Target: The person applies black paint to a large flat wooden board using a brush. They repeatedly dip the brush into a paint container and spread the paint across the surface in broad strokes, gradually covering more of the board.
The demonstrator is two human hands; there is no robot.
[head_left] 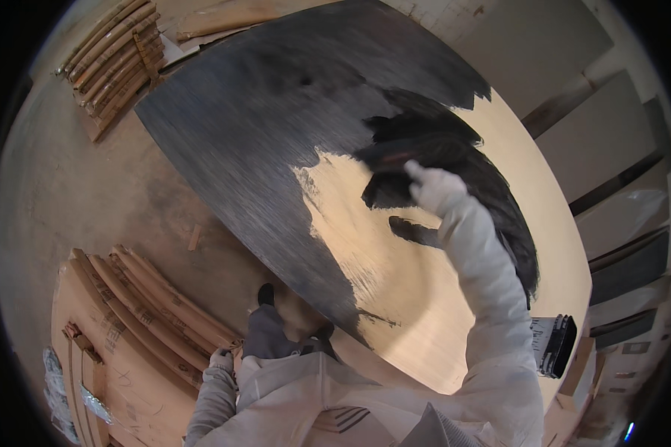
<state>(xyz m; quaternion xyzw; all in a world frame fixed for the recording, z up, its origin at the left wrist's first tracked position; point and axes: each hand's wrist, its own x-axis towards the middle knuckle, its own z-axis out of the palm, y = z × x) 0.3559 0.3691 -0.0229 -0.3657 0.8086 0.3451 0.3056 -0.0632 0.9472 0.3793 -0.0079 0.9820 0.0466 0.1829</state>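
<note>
A: What is held, and where?

B: A dark pad (392, 158) is pressed to the board (425, 313) just right of centre, under the gloved right hand (434, 188). The fingers are closed over it, though the exact grip cannot be told through the glove. The left hand (220, 360), also gloved, is seen at the lower left, laid on the edge of a stack of curved panels (138, 298); whether it is spread or clenched cannot be told.

A: And the surface?

B: The board's upper left part is covered in black stain (261, 127); bare pale wood is left across the lower right. Fresh, darker strokes (455, 149) are seen around the pad.

A: The room?

B: A dusty concrete floor (67, 186) is shown at the left. A second stack of panels (115, 59) is lain at the upper left, grey sheets (611, 141) are leaned at the right, and a black tray (555, 344) is set on the board's lower right edge. A shoe (265, 294) is seen below the board.
</note>
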